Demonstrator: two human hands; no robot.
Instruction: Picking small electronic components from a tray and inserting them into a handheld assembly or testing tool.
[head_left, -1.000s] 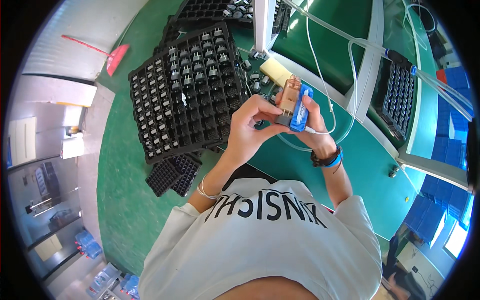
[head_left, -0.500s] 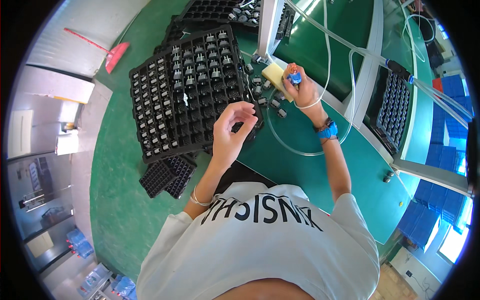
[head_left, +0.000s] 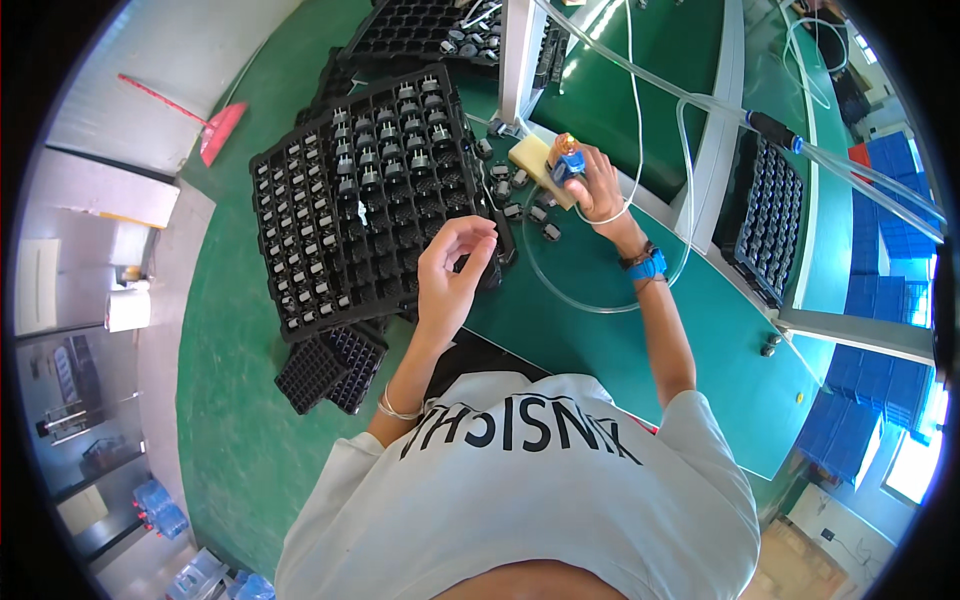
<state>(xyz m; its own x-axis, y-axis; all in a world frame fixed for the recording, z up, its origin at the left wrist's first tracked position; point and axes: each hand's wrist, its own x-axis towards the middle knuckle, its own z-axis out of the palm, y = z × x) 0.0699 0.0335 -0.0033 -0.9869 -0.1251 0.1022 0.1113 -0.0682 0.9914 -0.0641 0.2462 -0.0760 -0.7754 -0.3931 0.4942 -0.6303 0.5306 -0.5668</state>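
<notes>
Right hand, at 1 o'clock on the green bench, has its fingers wrapped tight around a small blue tool pressed toward the yellow block. The tool looks light, rigid and smooth; best held around its body. Left hand hovers over the black parts tray at 11 o'clock, fingers curled loosely, holding nothing visible.

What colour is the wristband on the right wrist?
Blue: the wristband sits just below the right hand, clearest in the head view.

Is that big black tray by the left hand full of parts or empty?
Partly full: the black tray holds small metal parts in many pockets, while pockets near the left hand look empty.
</notes>
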